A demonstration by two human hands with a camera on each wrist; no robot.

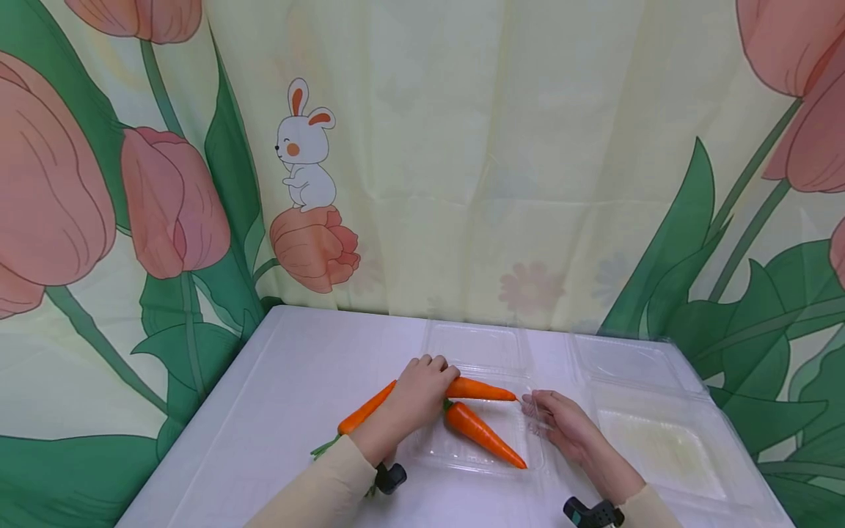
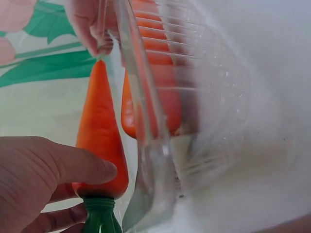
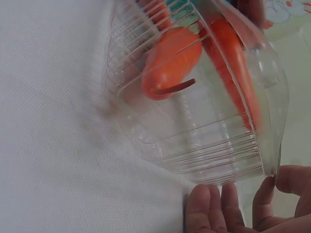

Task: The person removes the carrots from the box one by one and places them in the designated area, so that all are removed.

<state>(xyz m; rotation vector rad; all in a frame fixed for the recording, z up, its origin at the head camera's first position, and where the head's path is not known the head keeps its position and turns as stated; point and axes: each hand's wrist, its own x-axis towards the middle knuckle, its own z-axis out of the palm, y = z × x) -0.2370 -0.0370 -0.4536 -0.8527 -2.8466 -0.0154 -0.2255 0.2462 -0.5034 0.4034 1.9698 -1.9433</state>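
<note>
My left hand (image 1: pixel 417 392) grips a toy-like orange carrot (image 1: pixel 485 389) by its thick end, just above its green stem base (image 2: pixel 100 208). That carrot's thin tip points right, over a clear plastic box (image 1: pixel 475 469) with its lid (image 1: pixel 477 346) folded open to the back. Inside the box lies a second carrot (image 1: pixel 485 434), slanting with its tip to the near right. At the right side of the box, my right hand (image 1: pixel 569 425) pinches the rim between thumb and finger, other fingers against the outer wall. A third carrot (image 1: pixel 365 408) rests on the table left of my left hand, partly hidden by it.
Another clear plastic box (image 1: pixel 660 440) stands open on the right of the white table (image 1: pixel 277 411), its lid (image 1: pixel 623 359) toward the back. Behind the table hangs a curtain (image 1: pixel 436 161) printed with tulips and a rabbit.
</note>
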